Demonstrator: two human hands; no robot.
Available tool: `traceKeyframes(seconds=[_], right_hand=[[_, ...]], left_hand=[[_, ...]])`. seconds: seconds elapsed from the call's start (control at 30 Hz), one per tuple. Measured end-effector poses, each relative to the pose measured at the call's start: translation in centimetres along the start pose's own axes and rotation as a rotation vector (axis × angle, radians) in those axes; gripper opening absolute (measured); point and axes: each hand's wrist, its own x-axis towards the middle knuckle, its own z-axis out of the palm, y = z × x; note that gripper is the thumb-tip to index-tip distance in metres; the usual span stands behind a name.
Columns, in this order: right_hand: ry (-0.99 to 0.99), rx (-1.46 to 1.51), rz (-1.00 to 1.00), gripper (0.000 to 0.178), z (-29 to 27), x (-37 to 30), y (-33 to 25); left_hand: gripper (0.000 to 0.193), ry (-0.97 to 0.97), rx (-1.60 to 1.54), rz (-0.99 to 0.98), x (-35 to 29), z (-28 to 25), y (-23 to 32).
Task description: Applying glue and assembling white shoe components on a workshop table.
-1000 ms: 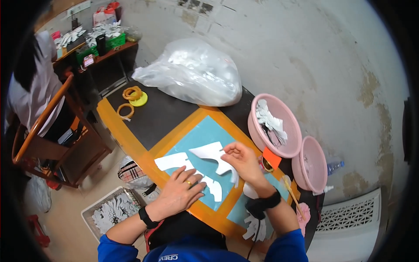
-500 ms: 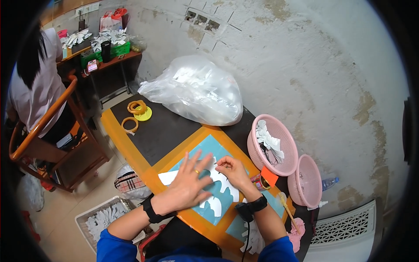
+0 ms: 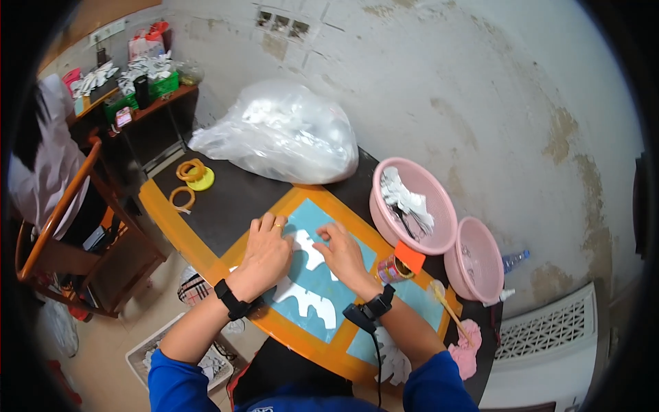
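Note:
Two white cut-out pieces with toothed edges lie on the blue sheet: an upper piece [image 3: 306, 248] between my hands and a lower piece [image 3: 310, 303] near the front. Over the left part of the blue sheet [image 3: 307, 213], my left hand [image 3: 264, 253] rests with its fingers bent and pressed together, a ring on one of them. Anything under those fingers is hidden. My right hand [image 3: 341, 255] hovers beside the upper piece, its thumb and fingertips curled toward each other. Whether it pinches something is too small to tell. Black bands circle both wrists.
Orange tape [image 3: 206, 254] borders the dark table. A big clear bag [image 3: 281, 134] stands at the back. To the right are two pink baskets [image 3: 446, 206], a can [image 3: 395, 269] with an orange card, a brush [image 3: 453, 309] and a pink cloth [image 3: 467, 347]. Tape rolls [image 3: 182, 199] lie far left.
My left hand has gone from spread fingers to bent, closed ones, shifting left and up. The right hand has moved slightly left. The whole view has shifted.

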Motion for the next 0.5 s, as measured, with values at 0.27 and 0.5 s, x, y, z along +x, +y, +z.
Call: traceKeyframes(seconds=[0.27,0.5], right_hand=[[-0.063,-0.079,0.21,0.024,-13.5,-8.8,0.4],[-0.376,-0.184,0.676,0.049,-14.7,-20.1,4.0]], left_hand=[[0.041,-0.188,-0.069,0.175,-1.2,0.1,2.3],[0.053,-0.197,0.025,0.182,-1.4,0.6,2.6]])
